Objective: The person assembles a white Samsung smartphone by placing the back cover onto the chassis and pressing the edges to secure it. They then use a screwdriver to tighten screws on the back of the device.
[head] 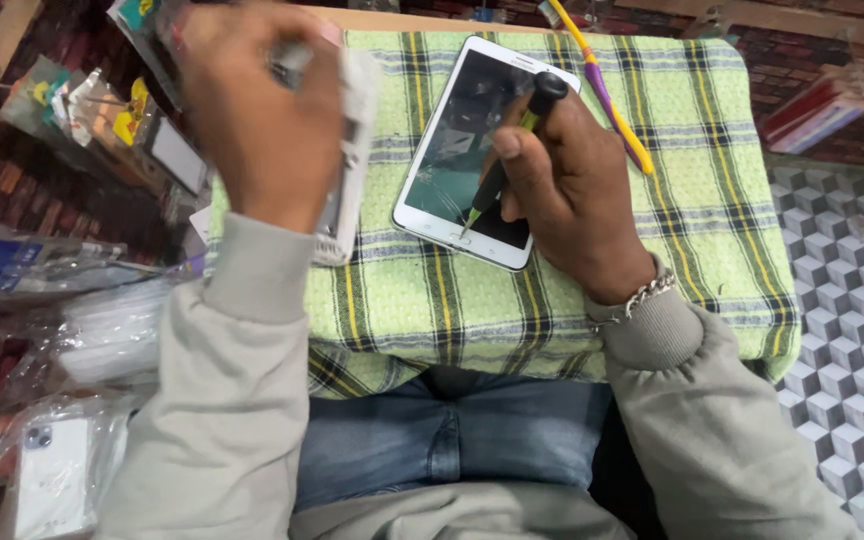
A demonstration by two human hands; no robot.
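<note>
Right hand [572, 195] closed around a small screwdriver [507, 150], black cap at top, green shaft, tip down on the lower edge of a white tablet [452, 140]. Tablet lies face up, screen dark and cracked, near the middle of a green plaid cloth [692, 200] that covers the small table, tilted a little toward the far right corner. Metal chain bracelet [642, 297] at the right wrist, grey sleeve behind it.

Left hand [262, 110] raised over the cloth's left edge, blurred; fingers curled around a flat white piece [352, 150], possibly a back cover or frame, too smeared to tell. Its lower end hangs over the cloth just left of the tablet.

Yellow and purple tools [607, 95] lie toward the far right edge of the cloth, apart from the tablet. Clear plastic packets [82, 330] piled off the table's left side.
</note>
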